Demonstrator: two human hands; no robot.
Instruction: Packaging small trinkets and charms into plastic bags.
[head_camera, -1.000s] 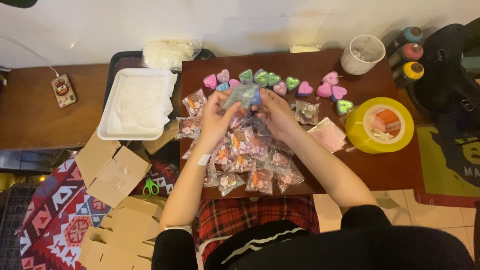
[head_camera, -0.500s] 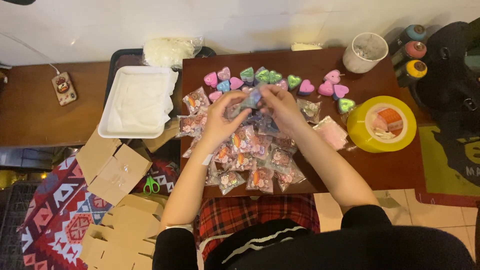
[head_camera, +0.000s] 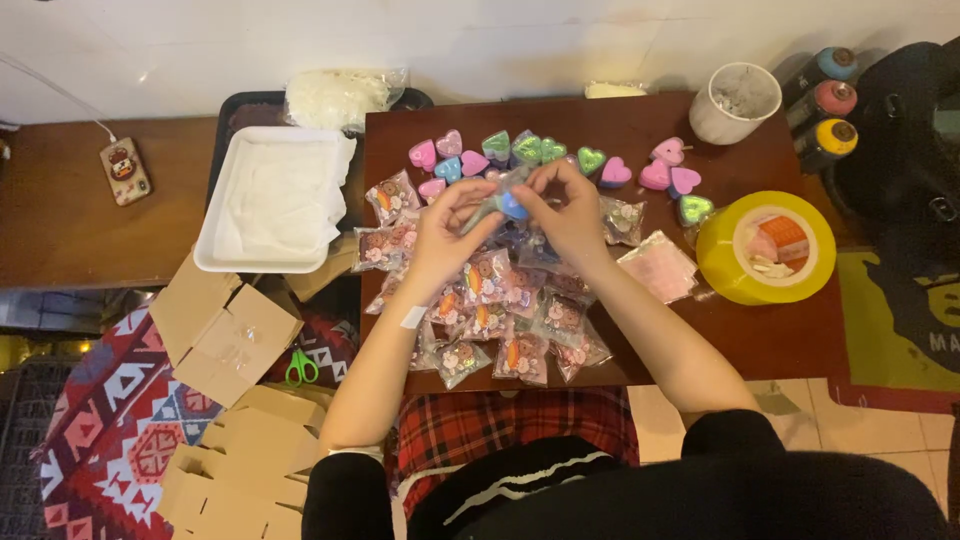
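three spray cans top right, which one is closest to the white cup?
The yellow-capped can, lowest of the three. The red-capped can and blue-capped can sit further from the white cup.

White tray (head_camera: 225, 262), yellow tape roll (head_camera: 722, 262), green scissors (head_camera: 301, 369), cardboard boxes (head_camera: 222, 335)

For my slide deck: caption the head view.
Both hands, left and right, hold a small blue heart in a clear bag above bagged trinkets.

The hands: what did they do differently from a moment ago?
Both hands, left hand and right hand, came a little closer together around the small blue thing in a clear bag, which they held throughout. The heart shapes, packet pile, yellow tape roll and white tray stayed put.
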